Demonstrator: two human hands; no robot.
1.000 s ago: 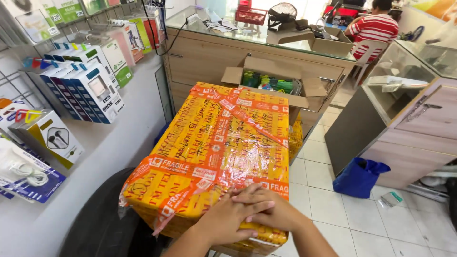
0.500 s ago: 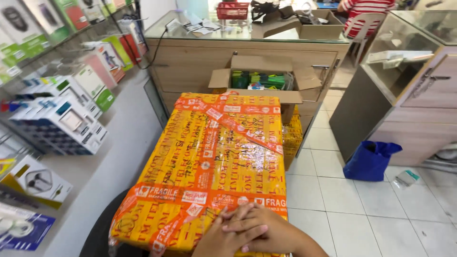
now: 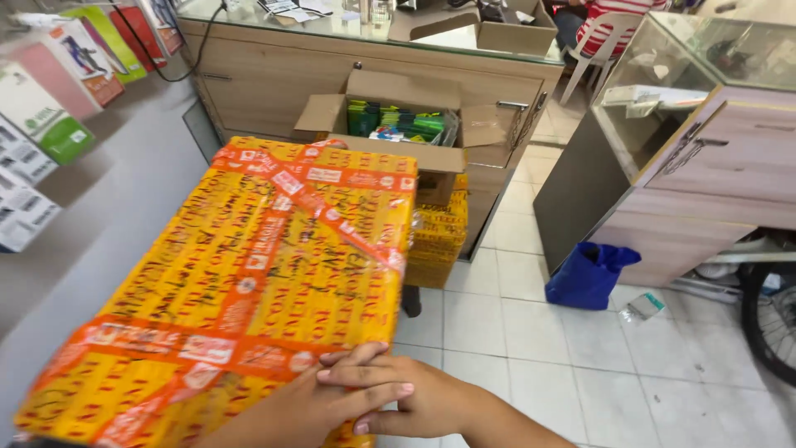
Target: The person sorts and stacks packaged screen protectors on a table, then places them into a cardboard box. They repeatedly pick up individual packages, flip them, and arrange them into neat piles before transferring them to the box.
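A large parcel (image 3: 249,282) wrapped in yellow printed tape and crossed by orange bands is seen in the near left, with its near right corner pressed by both hands. The left hand (image 3: 303,406) and the right hand (image 3: 406,398) are laid together, fingers overlapping flat on the tape, clamped on nothing. Just beyond the parcel's far edge an open cardboard box (image 3: 390,124) holding green packets is set against a wooden table (image 3: 348,62) with a glass top. A blue bag (image 3: 589,278) is found on the tiled floor (image 3: 514,348) to the right, beside a glass-topped cabinet (image 3: 688,158). Boxed goods (image 3: 37,124) are ranged along the far left.
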